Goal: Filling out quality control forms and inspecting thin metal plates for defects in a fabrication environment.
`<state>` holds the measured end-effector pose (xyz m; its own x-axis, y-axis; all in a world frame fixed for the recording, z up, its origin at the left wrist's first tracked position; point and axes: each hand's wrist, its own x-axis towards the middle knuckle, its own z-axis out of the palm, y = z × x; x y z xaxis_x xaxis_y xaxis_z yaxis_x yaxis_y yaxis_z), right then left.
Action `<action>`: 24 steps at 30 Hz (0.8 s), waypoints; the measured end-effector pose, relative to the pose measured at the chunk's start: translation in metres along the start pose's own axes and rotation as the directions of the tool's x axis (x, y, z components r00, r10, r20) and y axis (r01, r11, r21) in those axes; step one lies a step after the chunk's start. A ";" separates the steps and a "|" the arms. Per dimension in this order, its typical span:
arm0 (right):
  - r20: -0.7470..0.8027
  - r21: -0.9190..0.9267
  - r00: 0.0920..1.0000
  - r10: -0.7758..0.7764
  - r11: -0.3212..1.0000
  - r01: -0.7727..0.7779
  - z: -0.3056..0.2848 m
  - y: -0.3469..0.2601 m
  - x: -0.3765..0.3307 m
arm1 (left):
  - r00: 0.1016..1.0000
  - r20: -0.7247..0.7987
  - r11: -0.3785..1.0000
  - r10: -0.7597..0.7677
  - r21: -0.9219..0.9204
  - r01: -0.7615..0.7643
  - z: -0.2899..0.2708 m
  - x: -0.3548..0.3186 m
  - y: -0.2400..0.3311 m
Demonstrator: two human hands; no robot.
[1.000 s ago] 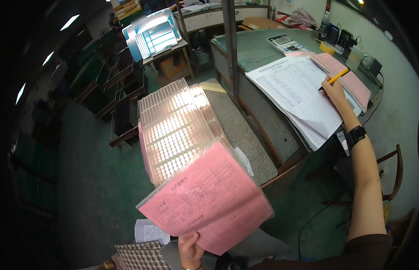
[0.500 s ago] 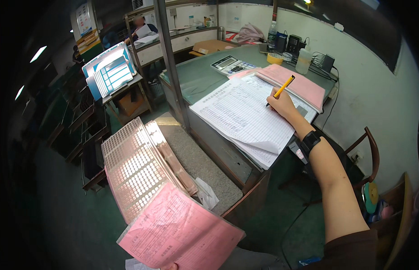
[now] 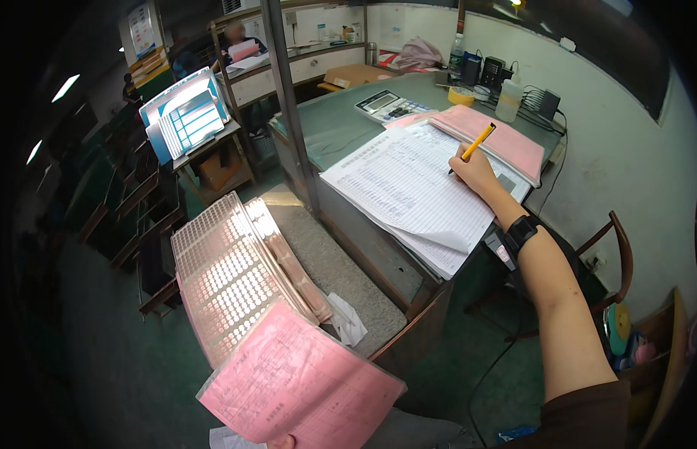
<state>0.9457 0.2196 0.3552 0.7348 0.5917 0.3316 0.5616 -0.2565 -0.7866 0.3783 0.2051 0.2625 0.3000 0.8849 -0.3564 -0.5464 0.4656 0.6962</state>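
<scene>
My right hand (image 3: 474, 170) grips a yellow pen (image 3: 482, 138) with a dark end, its tip against a lined white form sheet (image 3: 408, 187). The sheet lies on a stack of papers at the desk's near edge, one lower corner curling up. At the bottom, only the thumb of my left hand (image 3: 283, 441) shows, pressed on a pink printed form (image 3: 303, 378) in a clear sleeve; the other fingers are hidden beneath. The pink form overlaps the lower end of a stack of perforated copper-coloured panels (image 3: 232, 277).
A calculator (image 3: 386, 107), a pink folder (image 3: 494, 138), tape (image 3: 460, 96) and a bottle (image 3: 509, 101) sit on the green desk (image 3: 326, 135). A metal post (image 3: 288, 112) rises at its left corner. A chair (image 3: 624, 254) stands right; another person (image 3: 240, 46) sits far back.
The view has shifted slightly. My right hand still holds the pen at about the same spot on the sheet; my left hand still holds the pink form. The far person's papers have moved.
</scene>
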 end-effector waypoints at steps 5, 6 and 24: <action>-0.044 0.179 0.999 -0.009 0.984 0.017 0.008 0.002 0.001 | 1.000 -0.020 1.000 0.019 -0.024 -0.019 -0.005 0.002 0.007; -0.096 0.230 0.995 -0.018 0.972 0.040 0.006 -0.001 -0.002 | 1.000 0.005 1.000 0.026 -0.010 -0.026 -0.002 0.005 0.011; 0.652 0.259 0.737 -0.178 0.966 0.004 0.185 -0.119 -0.232 | 0.949 0.258 0.960 0.179 -0.255 -0.112 -0.002 0.131 0.055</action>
<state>0.6386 0.2542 0.2756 0.1938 0.9800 0.0451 0.4472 -0.0473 -0.8932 0.3861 0.3470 0.2527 0.3885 0.9199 -0.0529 -0.7580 0.3517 0.5494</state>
